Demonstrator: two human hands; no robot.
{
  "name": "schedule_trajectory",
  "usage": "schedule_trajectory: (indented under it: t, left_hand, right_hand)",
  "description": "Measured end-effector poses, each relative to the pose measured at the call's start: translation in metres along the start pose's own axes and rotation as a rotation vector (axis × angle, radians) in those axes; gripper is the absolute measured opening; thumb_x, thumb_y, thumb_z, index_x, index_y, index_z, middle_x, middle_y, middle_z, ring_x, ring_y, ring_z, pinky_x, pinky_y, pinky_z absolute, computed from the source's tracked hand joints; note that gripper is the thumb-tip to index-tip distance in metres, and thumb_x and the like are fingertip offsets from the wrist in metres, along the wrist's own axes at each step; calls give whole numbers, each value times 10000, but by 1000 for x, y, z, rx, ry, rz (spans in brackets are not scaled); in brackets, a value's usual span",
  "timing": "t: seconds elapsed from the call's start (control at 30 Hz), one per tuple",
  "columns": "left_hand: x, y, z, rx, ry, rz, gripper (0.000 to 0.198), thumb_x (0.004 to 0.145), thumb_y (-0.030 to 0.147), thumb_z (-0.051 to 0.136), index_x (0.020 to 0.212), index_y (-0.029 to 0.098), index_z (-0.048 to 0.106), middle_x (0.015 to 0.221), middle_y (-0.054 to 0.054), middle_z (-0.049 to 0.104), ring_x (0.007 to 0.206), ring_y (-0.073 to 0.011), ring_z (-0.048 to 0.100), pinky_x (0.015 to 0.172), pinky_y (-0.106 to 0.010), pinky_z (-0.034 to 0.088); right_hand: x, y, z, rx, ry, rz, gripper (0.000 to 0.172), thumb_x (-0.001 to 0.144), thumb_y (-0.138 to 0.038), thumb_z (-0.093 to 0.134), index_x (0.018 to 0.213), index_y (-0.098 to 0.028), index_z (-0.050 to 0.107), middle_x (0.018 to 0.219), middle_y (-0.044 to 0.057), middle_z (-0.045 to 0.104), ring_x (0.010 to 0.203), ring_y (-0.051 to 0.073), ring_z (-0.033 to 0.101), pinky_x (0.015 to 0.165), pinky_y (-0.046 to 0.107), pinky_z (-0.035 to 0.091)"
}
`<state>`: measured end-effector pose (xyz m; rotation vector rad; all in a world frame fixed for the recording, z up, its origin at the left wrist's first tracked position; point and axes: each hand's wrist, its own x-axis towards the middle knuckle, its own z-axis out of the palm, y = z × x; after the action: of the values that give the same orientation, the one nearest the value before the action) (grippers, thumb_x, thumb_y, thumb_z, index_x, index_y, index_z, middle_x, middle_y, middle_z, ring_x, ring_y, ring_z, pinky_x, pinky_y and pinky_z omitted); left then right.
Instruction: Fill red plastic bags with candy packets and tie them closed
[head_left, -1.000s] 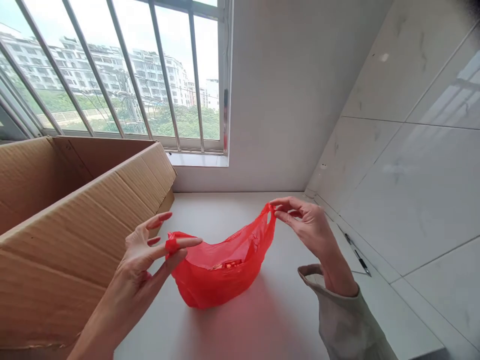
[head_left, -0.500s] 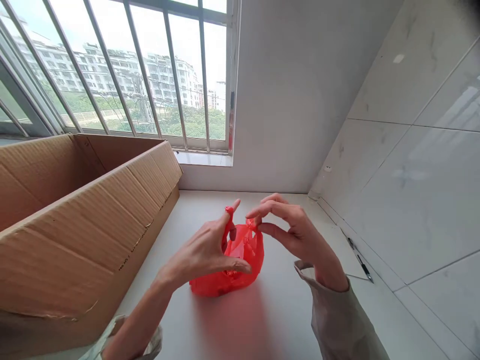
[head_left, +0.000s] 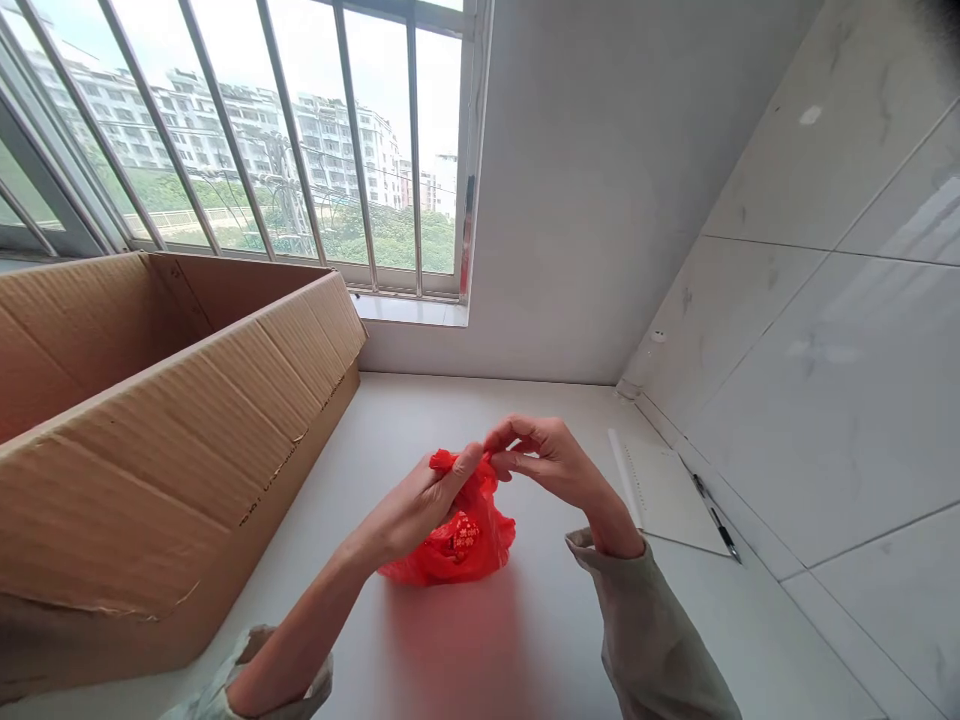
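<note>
Together now, left hand [head_left: 420, 505] and right hand [head_left: 551, 465] pinch red bag [head_left: 465, 548] handles, clear of box [head_left: 187, 430]

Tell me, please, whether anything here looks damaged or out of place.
Only the cardboard box: its near wall is creased, its lower edge ragged. The red bag looks intact; nothing is spilled.

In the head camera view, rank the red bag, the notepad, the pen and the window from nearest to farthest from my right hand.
1. The red bag, pinched at its top by the right hand.
2. The notepad, flat on the counter to the right.
3. The pen, past the notepad's right edge, by the tiled wall.
4. The window, far back on the left.
</note>
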<state>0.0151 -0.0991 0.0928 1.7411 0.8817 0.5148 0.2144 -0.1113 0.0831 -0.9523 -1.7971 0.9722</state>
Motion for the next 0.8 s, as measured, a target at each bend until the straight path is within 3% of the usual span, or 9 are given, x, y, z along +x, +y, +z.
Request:
schedule_trajectory:
  t: [0.17,0.27,0.37,0.43,0.5,0.6,0.63,0.73,0.8]
  left_hand:
    - [1,-11,-3,-139,-42,-40,531,917,674,378,929,197,611,521,73,334,456,-106,316,511,-254,299]
    - [2,-16,-4,-259,-41,-41,535,936,666,354,1199,233,525,487,94,381,424,-125,450,557,-261,398]
    - [5,-18,-6,-420,-94,-65,502,941,651,383,1255,264,450,564,61,551,524,-170,590,613,-292,468]
    - [7,-20,-10,-506,-105,-55,425,931,617,461,1134,246,506,691,24,628,556,-140,578,596,-261,452]
    - [8,-22,-15,-541,-89,-32,336,908,533,574,958,202,547,777,16,627,526,-69,479,538,-205,374]
    - [7,-25,-21,-475,-125,13,239,844,325,694,806,167,519,832,20,601,547,-38,405,506,-185,287]
    - [5,-26,-21,-425,-157,44,214,830,266,692,802,172,502,833,18,600,578,-51,431,523,-189,302]
    - [-2,-25,-18,-191,-234,172,170,818,137,589,810,201,431,758,34,570,650,-93,464,587,-213,352]
    - [-8,-23,-14,71,-193,281,201,774,50,508,795,213,391,696,57,507,630,-94,404,577,-213,326]
  right_hand:
    - [0,14,11,80,197,91,117,849,-299,660,803,-194,634,730,-9,655,697,135,625,689,281,510]
    - [-1,19,18,78,377,121,108,851,-296,661,804,-202,634,782,-9,663,719,128,613,702,272,505]
    - [-8,12,26,-18,523,15,66,884,-263,634,832,-222,629,787,-20,656,733,125,599,694,261,502]
    - [-18,2,30,-159,486,-136,51,906,-223,615,860,-232,637,812,-14,672,789,135,603,738,273,502]
    - [-27,-8,31,-309,295,-256,87,923,-191,596,876,-238,651,839,-2,688,854,150,591,788,289,498]
    - [-36,-10,28,-371,54,-268,51,913,-216,630,885,-241,664,861,10,697,895,168,578,815,303,498]
    - [-36,-7,26,-325,70,-248,13,899,-243,656,909,-245,665,880,11,696,903,169,585,828,306,499]
    - [-30,5,26,-79,194,-157,211,921,-378,629,1100,-268,642,1078,28,678,1023,170,605,948,333,476]
    - [-23,14,30,80,111,-64,339,994,-469,460,1241,-279,594,1175,43,652,1094,175,601,995,353,455]
